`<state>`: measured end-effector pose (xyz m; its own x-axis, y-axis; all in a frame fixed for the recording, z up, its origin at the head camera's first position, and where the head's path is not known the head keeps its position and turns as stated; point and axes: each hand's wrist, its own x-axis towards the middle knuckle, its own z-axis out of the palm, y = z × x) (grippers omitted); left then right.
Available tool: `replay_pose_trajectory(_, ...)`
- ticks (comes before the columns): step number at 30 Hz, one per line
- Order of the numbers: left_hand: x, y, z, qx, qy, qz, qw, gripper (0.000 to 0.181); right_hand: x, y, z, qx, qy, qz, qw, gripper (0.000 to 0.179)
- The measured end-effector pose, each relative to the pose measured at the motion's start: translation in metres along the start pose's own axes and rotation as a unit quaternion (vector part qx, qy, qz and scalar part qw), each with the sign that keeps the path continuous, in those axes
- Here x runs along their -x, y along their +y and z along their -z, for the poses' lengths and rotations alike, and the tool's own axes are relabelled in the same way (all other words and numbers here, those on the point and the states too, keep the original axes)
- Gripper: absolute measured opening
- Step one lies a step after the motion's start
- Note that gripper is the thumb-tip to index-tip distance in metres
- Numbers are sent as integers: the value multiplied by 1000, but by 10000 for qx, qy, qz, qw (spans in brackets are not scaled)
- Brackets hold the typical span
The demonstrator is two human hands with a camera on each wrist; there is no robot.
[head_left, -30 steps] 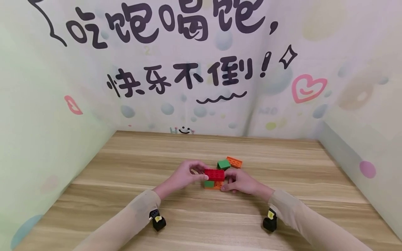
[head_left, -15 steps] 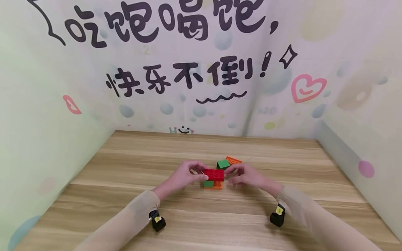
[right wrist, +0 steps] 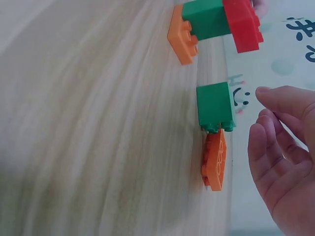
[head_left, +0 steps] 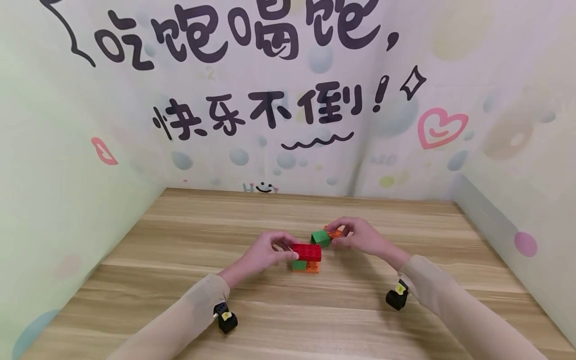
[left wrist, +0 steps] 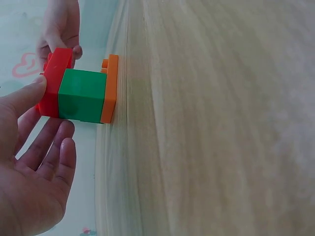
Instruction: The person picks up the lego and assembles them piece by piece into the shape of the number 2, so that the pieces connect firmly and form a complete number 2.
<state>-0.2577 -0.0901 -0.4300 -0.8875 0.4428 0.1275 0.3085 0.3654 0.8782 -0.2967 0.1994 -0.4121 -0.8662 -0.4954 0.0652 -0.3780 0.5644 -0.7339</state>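
My left hand (head_left: pixel 261 256) pinches the left end of a red toy building brick (head_left: pixel 310 252) between thumb and fingers. That brick lies across the top of a green brick (left wrist: pixel 82 96), which stands on a studded orange brick (left wrist: pixel 112 88) on the table. One end of the red brick overhangs the orange one. My right hand (head_left: pixel 362 237), with nothing between its loosely bent fingers, hovers by a loose green brick (right wrist: pixel 215 104) and a loose orange brick (right wrist: pixel 215 164). The loose green brick lies on its side, studs toward the orange one, whose hollow underside shows.
The wooden table (head_left: pixel 288 320) ends at a back wall (head_left: pixel 216 165) printed with large black characters. Light side walls (head_left: pixel 508 175) stand left and right. A small black camera is strapped to each wrist.
My right hand has left the right side of the stack and moved back and right, over the loose bricks. My left hand keeps its pinch on the red brick.
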Motion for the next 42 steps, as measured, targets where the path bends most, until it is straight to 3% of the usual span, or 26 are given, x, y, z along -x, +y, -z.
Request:
replay_pose_trajectory(7,0,-1,-1,-3,40,29,10000,26,-11,8,-5,711,140,588,9956,39)
replay_pose_trajectory(16,2,2,-1,19,18,47,10000,25,-20,19,-12,1060,81,686,9920,43)
replay_pose_trajectory(33,1,-1,-2,58,98,103,9999,26,-25,36,-19,807,-10,519,9954,42)
replay_pose_trajectory(42,3,-1,-3,31,108,56,9999,25,-27,30,-17,865,51,629,9943,39)
